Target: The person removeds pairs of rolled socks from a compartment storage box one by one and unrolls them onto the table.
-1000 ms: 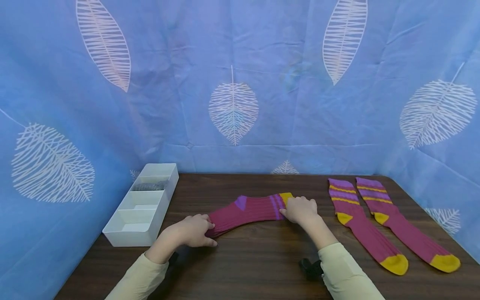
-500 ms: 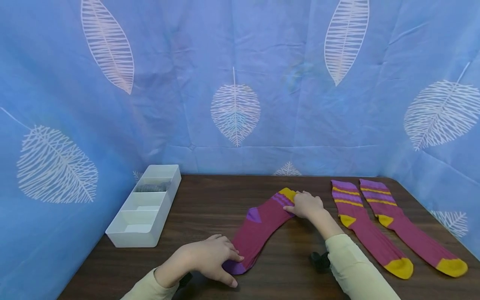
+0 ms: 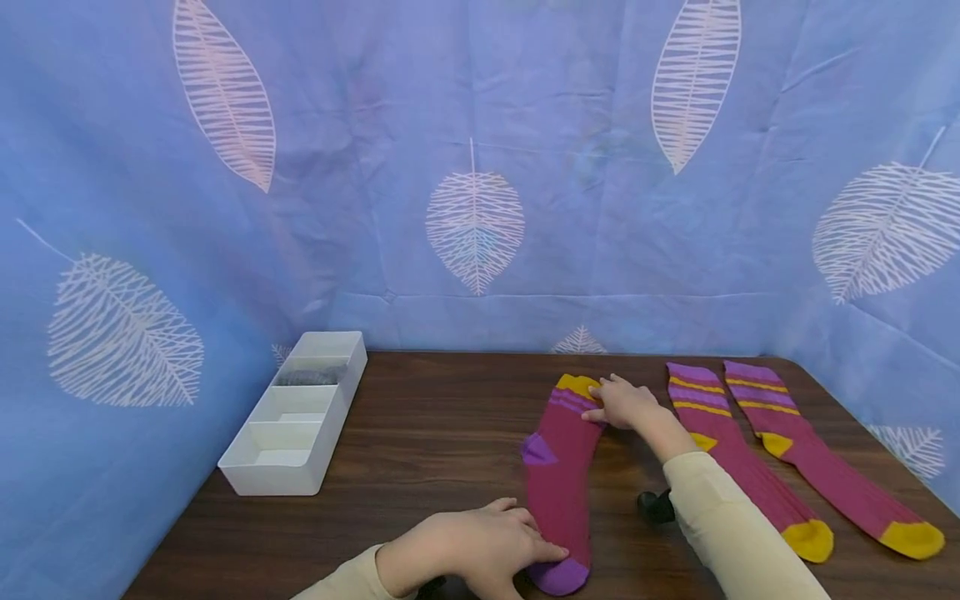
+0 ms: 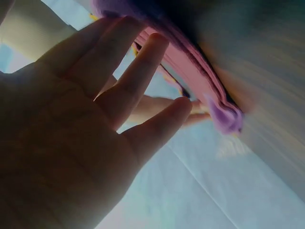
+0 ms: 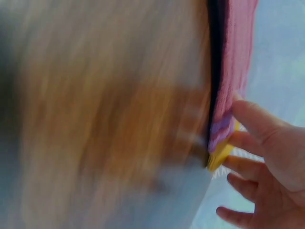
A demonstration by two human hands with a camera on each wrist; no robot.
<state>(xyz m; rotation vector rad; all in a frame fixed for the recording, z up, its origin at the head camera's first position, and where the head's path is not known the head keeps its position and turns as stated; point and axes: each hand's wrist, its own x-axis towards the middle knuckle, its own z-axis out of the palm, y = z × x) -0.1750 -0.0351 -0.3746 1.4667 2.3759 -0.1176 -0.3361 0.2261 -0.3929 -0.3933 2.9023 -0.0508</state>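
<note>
A magenta sock [image 3: 561, 492] with purple heel and toe and a yellow cuff edge lies flat, upright in the head view, cuff at the far end. Its edge shows several layers in the left wrist view, so it may be a stacked pair. My left hand [image 3: 487, 546] rests its spread, fairly straight fingers by the toe end. At the cuff, my right hand [image 3: 622, 404] touches the sock with thumb and fingertips. The right wrist view has the thumb on the magenta part and the other fingers [image 5: 243, 167] loosely bent around the yellow edge, without a clear grip.
Two more magenta socks [image 3: 750, 475] [image 3: 832, 467] with yellow heels and toes lie side by side at the right. A white divided box [image 3: 292, 479] stands at the left, a grey item [image 3: 311, 377] in one compartment. A blue leaf-patterned cloth [image 3: 375, 208] surrounds the dark wooden table [image 3: 420, 417].
The sock has swung from lying crosswise to pointing away from me, toe end moving right and nearer. My left hand moved along with the toe; my right hand stayed at the cuff, shifting slightly.
</note>
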